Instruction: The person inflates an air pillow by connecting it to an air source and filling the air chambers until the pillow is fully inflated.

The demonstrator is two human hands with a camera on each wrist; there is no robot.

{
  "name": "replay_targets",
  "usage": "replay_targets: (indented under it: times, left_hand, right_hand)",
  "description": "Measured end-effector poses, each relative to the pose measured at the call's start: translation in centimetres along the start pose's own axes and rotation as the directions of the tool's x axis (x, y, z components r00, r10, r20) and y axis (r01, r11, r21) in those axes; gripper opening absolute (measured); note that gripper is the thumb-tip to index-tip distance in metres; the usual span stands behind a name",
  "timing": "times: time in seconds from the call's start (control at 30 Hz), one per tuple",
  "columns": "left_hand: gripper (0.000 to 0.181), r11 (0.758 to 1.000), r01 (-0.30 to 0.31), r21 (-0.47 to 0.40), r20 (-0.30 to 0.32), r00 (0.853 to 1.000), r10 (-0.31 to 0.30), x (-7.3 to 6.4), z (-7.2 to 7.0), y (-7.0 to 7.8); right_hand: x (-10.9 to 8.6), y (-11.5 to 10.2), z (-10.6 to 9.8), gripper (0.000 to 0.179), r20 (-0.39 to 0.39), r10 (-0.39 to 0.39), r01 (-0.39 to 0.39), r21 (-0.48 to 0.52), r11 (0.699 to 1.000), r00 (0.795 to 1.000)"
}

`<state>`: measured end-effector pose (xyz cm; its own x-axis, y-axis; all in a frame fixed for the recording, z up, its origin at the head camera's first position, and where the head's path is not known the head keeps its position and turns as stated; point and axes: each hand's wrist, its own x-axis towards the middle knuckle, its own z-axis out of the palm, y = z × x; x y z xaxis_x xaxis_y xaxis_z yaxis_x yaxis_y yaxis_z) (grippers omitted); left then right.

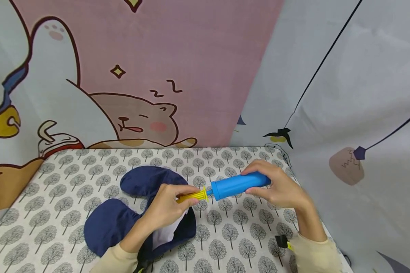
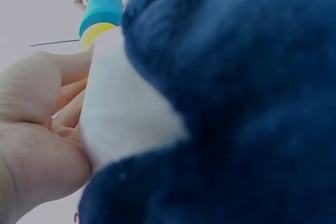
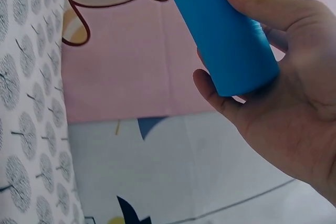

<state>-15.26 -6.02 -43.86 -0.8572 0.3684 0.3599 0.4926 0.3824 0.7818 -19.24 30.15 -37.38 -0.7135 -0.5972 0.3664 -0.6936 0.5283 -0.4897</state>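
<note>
A blue hand pump (image 1: 237, 186) with a ribbed yellow end piece (image 1: 195, 196) is held between both hands above the table. My right hand (image 1: 281, 185) grips its blue barrel, thumb on one side and fingers on the other, as the right wrist view also shows. The left hand (image 1: 165, 204) pinches the yellow piece between thumb and fingers. A short blue stem shows between yellow piece and barrel. Below the left hand lies a navy U-shaped neck pillow (image 1: 109, 227). White material (image 1: 165, 232) shows at its opening, and it hides part of the left fingers in the left wrist view.
A white tablecloth (image 1: 225, 235) with printed trees covers the table. Behind it hangs a pink and white cartoon backdrop (image 1: 191, 57), and pale fabric (image 1: 362, 113) hangs along the right side. A small black strap (image 1: 281, 241) sits by the right cuff.
</note>
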Motion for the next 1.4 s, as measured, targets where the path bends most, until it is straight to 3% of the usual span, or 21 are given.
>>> replay_targets:
  times: [0.17,0.4,0.67,0.9,1.23,1.4]
  left_hand:
    - [0.026,1.000,0.010,-0.006,0.015,1.000,-0.010,0.2,-0.2,0.0]
    - [0.026,0.999,-0.026,0.019,-0.018,0.999,0.027,0.2,-0.3,0.0]
    - [0.026,0.999,-0.036,0.018,-0.063,0.997,0.037,0.1,-0.2,-0.1]
    - [0.026,0.999,-0.045,0.002,-0.093,0.995,0.045,-0.1,0.1,0.1]
    - [0.026,0.999,-0.051,0.016,-0.108,0.993,0.052,0.0,0.2,0.1]
    - [0.025,0.999,-0.049,0.018,-0.111,0.992,0.051,0.0,0.3,0.1]
  right_hand:
    - [-1.1,0.6,-1.3,0.055,-0.063,0.042,-0.042,-0.001,0.999,0.997]
    - [-2.7,2.4,-3.3,0.057,-0.118,0.077,-0.068,0.082,0.994,0.990]
    - [-3.5,3.3,-4.5,0.057,-0.148,0.116,-0.109,0.056,0.992,0.982]
    - [-1.8,2.5,-2.6,0.052,-0.082,0.129,-0.124,0.065,0.990,0.988]
    - [0.3,0.7,0.5,0.048,-0.018,0.052,-0.049,0.148,0.988,0.998]
    - [0.8,-0.2,1.1,0.045,0.019,0.044,-0.046,0.130,0.990,0.999]
